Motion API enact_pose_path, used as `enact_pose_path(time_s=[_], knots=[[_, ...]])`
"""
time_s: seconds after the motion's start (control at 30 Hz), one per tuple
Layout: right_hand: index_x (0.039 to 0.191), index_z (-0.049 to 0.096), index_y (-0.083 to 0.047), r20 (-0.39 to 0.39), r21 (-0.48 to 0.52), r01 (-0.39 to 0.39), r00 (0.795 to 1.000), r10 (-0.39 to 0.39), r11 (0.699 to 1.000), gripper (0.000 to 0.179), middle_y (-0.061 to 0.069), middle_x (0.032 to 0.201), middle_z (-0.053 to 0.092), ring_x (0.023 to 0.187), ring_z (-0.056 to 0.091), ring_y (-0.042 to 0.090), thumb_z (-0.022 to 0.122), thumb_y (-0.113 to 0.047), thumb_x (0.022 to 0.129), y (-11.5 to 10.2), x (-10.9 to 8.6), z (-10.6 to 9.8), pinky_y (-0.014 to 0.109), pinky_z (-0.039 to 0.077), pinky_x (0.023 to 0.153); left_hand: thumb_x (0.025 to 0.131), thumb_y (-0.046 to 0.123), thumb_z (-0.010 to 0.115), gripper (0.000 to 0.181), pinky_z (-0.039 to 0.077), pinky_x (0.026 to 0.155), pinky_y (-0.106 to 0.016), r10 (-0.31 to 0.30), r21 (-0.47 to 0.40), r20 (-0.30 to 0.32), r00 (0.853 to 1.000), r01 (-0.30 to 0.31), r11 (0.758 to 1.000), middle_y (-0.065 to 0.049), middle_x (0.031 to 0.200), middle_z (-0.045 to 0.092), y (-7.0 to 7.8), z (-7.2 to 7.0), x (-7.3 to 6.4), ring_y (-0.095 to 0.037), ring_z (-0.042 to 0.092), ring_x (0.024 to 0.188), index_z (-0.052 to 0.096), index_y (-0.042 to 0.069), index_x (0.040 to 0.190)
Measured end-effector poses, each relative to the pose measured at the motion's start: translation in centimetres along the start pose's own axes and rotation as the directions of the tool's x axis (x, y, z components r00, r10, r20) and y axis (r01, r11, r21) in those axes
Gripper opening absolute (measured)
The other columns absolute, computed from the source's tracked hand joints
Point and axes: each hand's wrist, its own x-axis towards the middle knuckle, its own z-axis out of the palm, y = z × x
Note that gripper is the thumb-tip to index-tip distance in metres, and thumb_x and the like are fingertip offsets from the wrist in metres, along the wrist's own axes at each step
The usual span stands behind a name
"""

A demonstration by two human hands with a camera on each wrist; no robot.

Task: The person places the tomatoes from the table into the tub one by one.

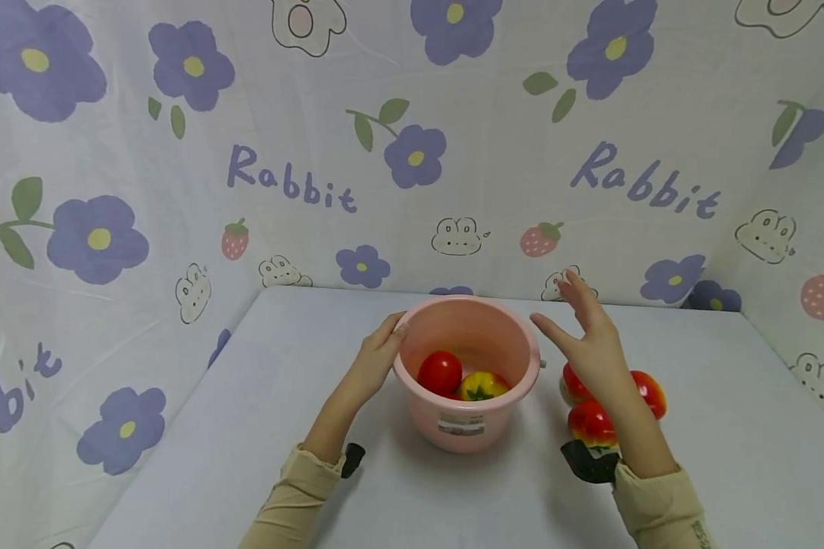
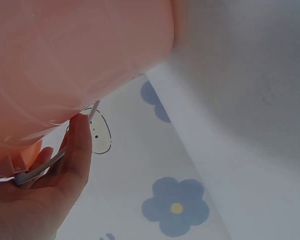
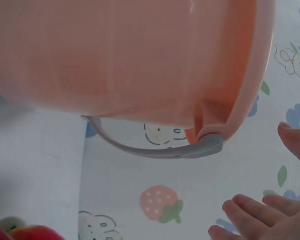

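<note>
A pink bucket (image 1: 463, 427) stands on the table, its label facing me. Inside lie a red tomato (image 1: 440, 373) and a yellow-and-red tomato (image 1: 482, 386) with a green calyx. At the left rim my left hand (image 1: 376, 352) grips the bucket, thumb over the edge. In the left wrist view its fingers (image 2: 79, 145) lie against the outer wall beside the grey handle (image 2: 42, 169). My right hand (image 1: 597, 347) is raised to the right of the rim, apart from it, fingers and thumb spread and holding nothing. The right wrist view shows the handle (image 3: 155, 151) hanging behind the bucket.
Several red-and-yellow tomatoes, one in front (image 1: 590, 424) and one at the right (image 1: 651, 393), sit on the white table (image 1: 302, 335) under my right forearm, partly hidden by it. A printed curtain (image 1: 494, 137) rises around the table's back and sides.
</note>
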Motion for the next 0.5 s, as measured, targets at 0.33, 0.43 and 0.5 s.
enact_pose_path(time_s=[0.33, 0.43, 0.5], knots=[[0.158, 0.009, -0.028, -0.015, -0.006, -0.047, 0.999, 0.047, 0.999, 0.087, 0.013, 0.161, 0.027, 0.148, 0.023, 0.039, 0.064, -0.042, 0.092, 2.0, -0.5, -0.5, 0.066, 0.027, 0.111, 0.103, 0.042, 0.038, 0.041, 0.046, 0.104, -0.052, -0.006, -0.006, -0.006, 1.000, 0.006, 1.000, -0.004, 0.139, 0.057, -0.1, 0.0, 0.0, -0.026, 0.056, 0.125, 0.050, 0.025, 0.139], [0.158, 0.009, -0.027, -0.015, -0.002, -0.071, 0.997, 0.071, 0.997, 0.087, 0.013, 0.161, 0.026, 0.149, 0.022, 0.040, 0.063, -0.045, 0.092, 2.8, -0.7, -0.9, 0.069, 0.028, 0.108, 0.103, 0.040, 0.039, 0.041, 0.046, 0.105, -0.051, -0.007, -0.008, -0.009, 1.000, 0.006, 1.000, -0.004, 0.139, 0.058, 0.0, 0.0, 0.0, -0.026, 0.055, 0.125, 0.051, 0.024, 0.138], [0.158, 0.008, -0.026, -0.011, -0.003, -0.085, 0.996, 0.085, 0.996, 0.087, 0.014, 0.162, 0.024, 0.148, 0.021, 0.041, 0.062, -0.046, 0.092, 3.4, -0.9, -1.1, 0.071, 0.028, 0.106, 0.103, 0.040, 0.039, 0.041, 0.046, 0.105, -0.051, -0.007, -0.010, -0.009, 1.000, 0.006, 1.000, -0.004, 0.139, 0.057, 0.1, 0.0, 0.0, -0.026, 0.055, 0.126, 0.051, 0.023, 0.138]])
